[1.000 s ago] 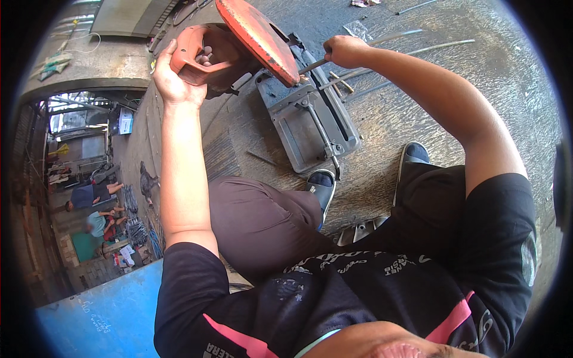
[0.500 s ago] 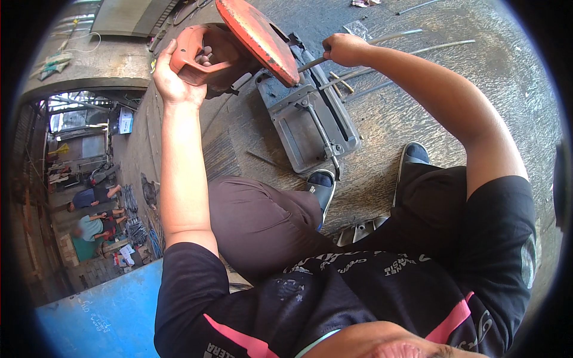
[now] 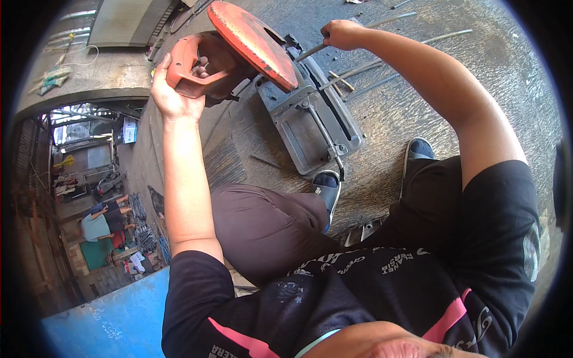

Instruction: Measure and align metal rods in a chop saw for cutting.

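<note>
Left hand [image 3: 177, 98], at 10 o'clock, wraps round the orange D-shaped handle [image 3: 181, 56] of a cut-off saw, the fingers passing through its opening. From the handle, a round, chipped orange blade guard [image 3: 253, 45] slants toward 12 o'clock; the blade itself is hidden. Right hand [image 3: 343, 34], near 1 o'clock, is clenched around a thin metal rod [image 3: 310, 52], which runs down-left to the saw beside the guard's rim and sticks out beyond the fist toward 1 o'clock. Below the guard, just above centre, is the saw's grey metal base [image 3: 356, 141], carrying a screw clamp [image 3: 321, 131]. The left shoe [image 3: 326, 190] is just beside its near end. More metal rods [image 3: 450, 34] lie on the dark, rough floor [image 3: 477, 71] between 1 and 2 o'clock. Far off, between 8 and 9 o'clock, is a person in a light teal top [image 3: 95, 228]; at 8 o'clock, a blue panel [image 3: 113, 319]
</note>
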`<act>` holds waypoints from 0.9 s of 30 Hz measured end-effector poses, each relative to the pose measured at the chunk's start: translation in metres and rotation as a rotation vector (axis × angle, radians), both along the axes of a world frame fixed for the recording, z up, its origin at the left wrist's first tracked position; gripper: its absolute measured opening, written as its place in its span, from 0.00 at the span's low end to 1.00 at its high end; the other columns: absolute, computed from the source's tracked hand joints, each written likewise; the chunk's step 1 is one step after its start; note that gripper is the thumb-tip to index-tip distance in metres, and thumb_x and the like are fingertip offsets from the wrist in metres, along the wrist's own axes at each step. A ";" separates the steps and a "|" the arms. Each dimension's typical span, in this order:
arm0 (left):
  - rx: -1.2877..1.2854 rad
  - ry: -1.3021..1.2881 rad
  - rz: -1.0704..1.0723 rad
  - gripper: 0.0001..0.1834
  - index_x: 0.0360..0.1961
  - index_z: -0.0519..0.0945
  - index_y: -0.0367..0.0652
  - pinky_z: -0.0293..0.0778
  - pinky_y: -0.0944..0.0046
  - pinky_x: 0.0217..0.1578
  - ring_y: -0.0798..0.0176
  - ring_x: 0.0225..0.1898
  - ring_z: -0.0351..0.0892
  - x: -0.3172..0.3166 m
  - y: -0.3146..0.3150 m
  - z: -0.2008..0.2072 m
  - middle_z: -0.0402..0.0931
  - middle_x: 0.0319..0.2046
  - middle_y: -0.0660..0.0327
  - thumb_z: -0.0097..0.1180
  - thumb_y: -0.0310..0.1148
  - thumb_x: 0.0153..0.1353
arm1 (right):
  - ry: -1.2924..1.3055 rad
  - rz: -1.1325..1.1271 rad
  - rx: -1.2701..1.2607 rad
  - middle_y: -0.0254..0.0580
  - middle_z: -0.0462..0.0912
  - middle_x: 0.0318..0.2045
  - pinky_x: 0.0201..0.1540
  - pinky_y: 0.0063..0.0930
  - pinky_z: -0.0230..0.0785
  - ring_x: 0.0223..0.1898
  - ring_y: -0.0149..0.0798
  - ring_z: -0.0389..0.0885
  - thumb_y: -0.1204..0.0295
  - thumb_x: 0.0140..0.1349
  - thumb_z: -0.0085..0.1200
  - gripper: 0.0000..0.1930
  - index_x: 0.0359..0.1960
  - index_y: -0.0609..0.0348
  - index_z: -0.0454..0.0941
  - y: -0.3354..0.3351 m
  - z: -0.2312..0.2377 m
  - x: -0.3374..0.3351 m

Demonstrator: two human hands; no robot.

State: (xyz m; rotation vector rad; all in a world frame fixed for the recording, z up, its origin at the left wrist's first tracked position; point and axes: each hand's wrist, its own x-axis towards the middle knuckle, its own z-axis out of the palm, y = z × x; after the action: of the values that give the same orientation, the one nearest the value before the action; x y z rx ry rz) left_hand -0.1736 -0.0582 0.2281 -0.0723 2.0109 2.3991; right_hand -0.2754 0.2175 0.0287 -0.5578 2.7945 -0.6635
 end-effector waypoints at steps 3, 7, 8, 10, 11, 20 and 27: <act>0.006 -0.001 0.020 0.25 0.50 0.69 0.31 0.74 0.61 0.32 0.55 0.34 0.76 0.000 -0.001 -0.001 0.75 0.36 0.50 0.42 0.44 0.63 | 0.021 0.034 -0.011 0.43 0.81 0.42 0.49 0.44 0.68 0.47 0.47 0.78 0.60 0.56 0.51 0.15 0.42 0.50 0.79 -0.005 -0.005 -0.004; -0.010 0.005 0.012 0.25 0.50 0.70 0.32 0.75 0.61 0.33 0.55 0.34 0.77 -0.001 -0.004 -0.001 0.75 0.37 0.51 0.41 0.43 0.63 | 0.019 0.065 -0.014 0.42 0.81 0.41 0.49 0.44 0.68 0.47 0.46 0.78 0.59 0.57 0.52 0.14 0.41 0.49 0.79 -0.019 -0.005 -0.003; 0.001 0.009 -0.001 0.24 0.50 0.70 0.32 0.75 0.60 0.33 0.55 0.34 0.77 -0.001 -0.005 -0.001 0.75 0.36 0.51 0.41 0.43 0.63 | 0.018 0.067 -0.014 0.42 0.81 0.41 0.49 0.44 0.68 0.47 0.46 0.78 0.59 0.57 0.52 0.14 0.41 0.49 0.79 -0.022 -0.004 -0.003; -0.020 0.003 -0.004 0.26 0.52 0.68 0.30 0.74 0.59 0.36 0.54 0.35 0.76 -0.002 -0.006 -0.001 0.74 0.38 0.48 0.40 0.43 0.63 | 0.036 0.058 -0.005 0.42 0.81 0.41 0.48 0.45 0.68 0.47 0.46 0.78 0.59 0.57 0.51 0.14 0.41 0.49 0.79 -0.024 -0.002 -0.003; -0.030 0.002 0.006 0.28 0.53 0.67 0.28 0.72 0.57 0.39 0.53 0.37 0.75 -0.002 -0.006 -0.001 0.74 0.39 0.45 0.39 0.44 0.63 | 0.031 0.064 -0.006 0.42 0.81 0.41 0.48 0.45 0.68 0.47 0.46 0.78 0.59 0.57 0.51 0.14 0.41 0.49 0.79 -0.024 -0.001 -0.003; -0.003 0.014 0.027 0.24 0.50 0.70 0.31 0.76 0.60 0.33 0.54 0.35 0.77 0.000 -0.001 0.000 0.75 0.36 0.51 0.41 0.43 0.63 | 0.028 0.038 0.012 0.41 0.81 0.42 0.49 0.44 0.68 0.48 0.45 0.78 0.60 0.57 0.51 0.14 0.43 0.47 0.79 -0.025 0.002 0.003; -0.011 0.001 -0.029 0.24 0.50 0.70 0.31 0.75 0.61 0.34 0.55 0.34 0.76 -0.001 -0.003 0.000 0.75 0.35 0.51 0.41 0.43 0.63 | -0.013 -0.002 0.037 0.41 0.81 0.43 0.50 0.42 0.68 0.48 0.44 0.78 0.62 0.57 0.49 0.14 0.43 0.48 0.79 -0.026 0.006 0.010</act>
State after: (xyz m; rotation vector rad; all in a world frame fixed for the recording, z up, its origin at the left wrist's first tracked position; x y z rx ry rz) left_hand -0.1750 -0.0609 0.2284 -0.0417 2.0121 2.3713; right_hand -0.2654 0.1914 0.0344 -0.5412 2.7897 -0.6118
